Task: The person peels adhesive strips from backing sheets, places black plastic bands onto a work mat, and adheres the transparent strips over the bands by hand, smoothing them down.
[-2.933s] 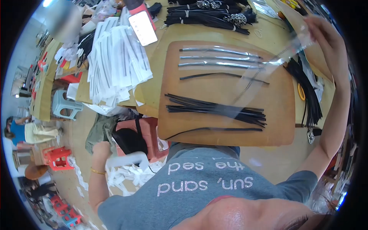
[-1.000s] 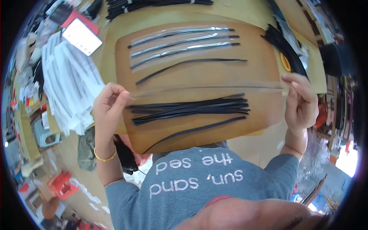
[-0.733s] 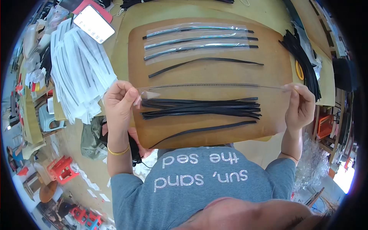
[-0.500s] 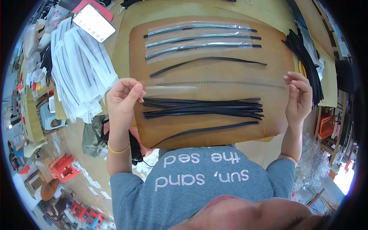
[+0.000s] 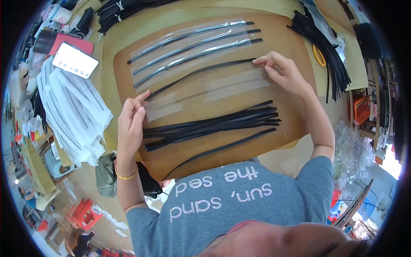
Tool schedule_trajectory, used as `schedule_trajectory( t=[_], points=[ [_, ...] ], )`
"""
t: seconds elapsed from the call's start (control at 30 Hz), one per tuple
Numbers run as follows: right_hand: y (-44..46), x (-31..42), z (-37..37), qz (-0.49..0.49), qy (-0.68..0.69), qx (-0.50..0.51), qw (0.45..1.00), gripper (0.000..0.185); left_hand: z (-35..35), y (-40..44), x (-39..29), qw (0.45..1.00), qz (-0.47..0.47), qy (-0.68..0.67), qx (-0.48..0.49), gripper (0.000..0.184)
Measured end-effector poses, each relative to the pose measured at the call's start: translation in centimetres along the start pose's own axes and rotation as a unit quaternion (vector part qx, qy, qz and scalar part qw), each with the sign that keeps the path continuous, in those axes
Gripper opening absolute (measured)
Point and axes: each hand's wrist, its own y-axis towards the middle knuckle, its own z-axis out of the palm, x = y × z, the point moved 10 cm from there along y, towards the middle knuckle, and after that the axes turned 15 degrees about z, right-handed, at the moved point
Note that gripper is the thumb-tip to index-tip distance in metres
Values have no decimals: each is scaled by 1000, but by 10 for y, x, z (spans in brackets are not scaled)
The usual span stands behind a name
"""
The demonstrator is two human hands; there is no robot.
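A thin black strip [image 5: 201,68] lies bowed across the brown mat. My left hand [image 5: 130,122] is at its left end, index finger stretched out to it and thumb apart below. At the right end, the fingertips of my right hand [image 5: 282,73] touch the strip, with a gap between thumb and index finger. Just below lies a clear plastic strip [image 5: 231,87] with a dark dotted line along its middle. Above are several clear sleeves [image 5: 192,49] with black strips inside. Nearer my body rest a bundle of black strips [image 5: 214,125] and a single loose one [image 5: 218,147].
The brown mat [image 5: 295,107] covers the table's middle. At left, a phone [image 5: 75,60] lies above a pile of white strips [image 5: 72,115]. Yellow-handled scissors [image 5: 319,55] and a black strip bundle [image 5: 332,60] lie at right. More black bundles [image 5: 124,10] sit at the back.
The clear dotted strip, between my hands before, now lies on the mat. Both hands have moved up to the ends of the single black strip. The view has turned and shifted.
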Motion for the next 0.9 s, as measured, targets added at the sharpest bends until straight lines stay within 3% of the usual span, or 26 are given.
schedule_trajectory(
  t=[0.2, 0.4, 0.6, 0.73, 0.8, 0.9],
  points=[
    [5, 16, -2, -48, -46, -5, 998, 8, -2, -13, 0, 998, -57, 27, -12, 11],
    [2, 23, -4, -133, -36, -19, 990, 8, 8, -17, -34, 974, 99, 202, 43, 4],
    [10, 23, -1, -101, -74, 15, 992, 10, 8, -15, -31, 972, 81, 214, 46, 5],
    [9, 42, 0, -159, -119, 21, 980, 7, 11, -13, -38, 957, 105, 253, 92, 9],
    [0, 63, 3, -232, -144, 24, 962, 6, 0, -15, -28, 985, 43, 162, 49, 9],
    [3, 69, 11, -200, -172, 60, 963, 8, -14, -16, -17, 998, 3, 66, 20, 9]
  ],
)
